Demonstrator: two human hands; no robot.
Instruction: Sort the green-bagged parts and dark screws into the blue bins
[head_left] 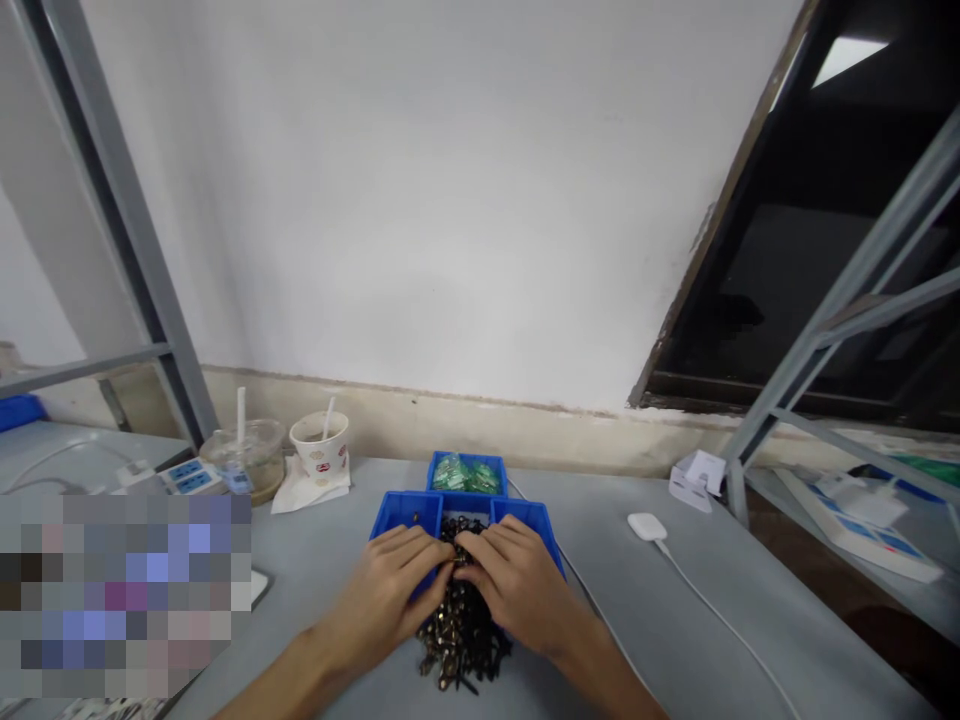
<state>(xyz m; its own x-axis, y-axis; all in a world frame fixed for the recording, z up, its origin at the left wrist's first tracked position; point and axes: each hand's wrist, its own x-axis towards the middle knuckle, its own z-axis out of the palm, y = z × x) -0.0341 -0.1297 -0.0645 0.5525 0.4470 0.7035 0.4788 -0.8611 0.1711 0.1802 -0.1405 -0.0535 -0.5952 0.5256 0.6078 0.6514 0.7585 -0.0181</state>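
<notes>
A heap of small dark, shiny metal-looking parts (459, 645) lies on the grey table, spreading toward me from between two blue bins. Over the heap, my left hand (394, 580) is closed, thumb and fingers pinched together. My right hand (517, 585) faces it in a similar pinch, and the fingertips of both nearly meet. Whatever is between them is too small and too covered to name. The left blue bin (385, 517) has a small part on its inner wall; the right blue bin (541, 522) is partly hidden behind my right hand.
Behind them stands another blue bin (440, 482) with green pieces (469, 474). A paper cup (322, 455) and a clear plastic cup (259, 465) with straws stand at back left. A white charger (646, 527) with a cable lies right, near a small white box (697, 480). Metal posts flank the table.
</notes>
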